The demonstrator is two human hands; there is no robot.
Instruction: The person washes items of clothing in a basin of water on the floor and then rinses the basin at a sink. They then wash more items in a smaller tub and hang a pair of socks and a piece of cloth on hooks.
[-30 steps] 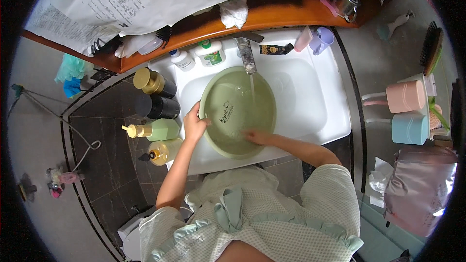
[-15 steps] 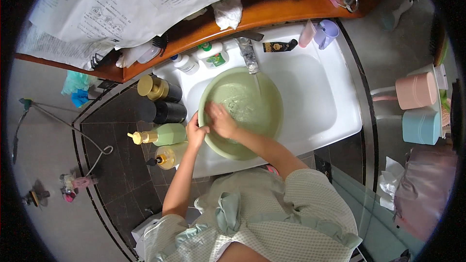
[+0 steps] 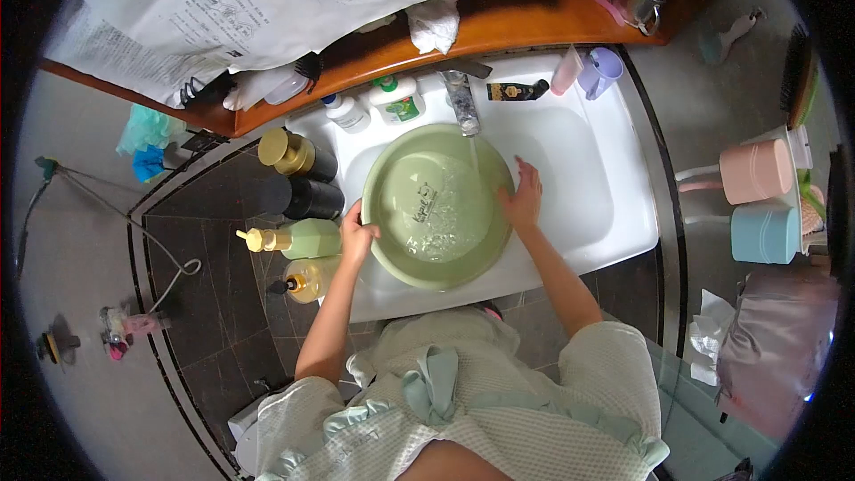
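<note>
View from the head camera, through which I look down on a white sink (image 3: 583, 174). The green basin (image 3: 436, 276) sits in the sink, left of its middle and under the faucet (image 3: 464, 107); a thin stream runs from the spout into the basin, and the water (image 3: 445, 236) inside is broken by bubbles toward the near side. I keep the two hands well apart, one on either side of the basin. The left hand (image 3: 356, 233) is clamped on the left rim, thumb over the edge. The right hand (image 3: 524, 196) is at the right rim with its fingers spread; I cannot tell whether it bears on the rim.

Behind the basin, along the sink's back ledge, I note from left to right a small white bottle (image 3: 347, 116), a green-capped bottle (image 3: 396, 104), a black tube (image 3: 512, 91), a pink tube (image 3: 566, 71) and a purple cup (image 3: 601, 74). At the sink's left edge stand a gold-topped bottle (image 3: 322, 163), a black bottle (image 3: 307, 197), a green pump bottle (image 3: 313, 239) and a yellowish pump bottle (image 3: 313, 278). Above the back ledge runs a brown wooden shelf (image 3: 494, 31) bearing a metal cup (image 3: 643, 4). At right, a pink holder (image 3: 757, 171) and a blue holder (image 3: 764, 234) are near the wall.
</note>
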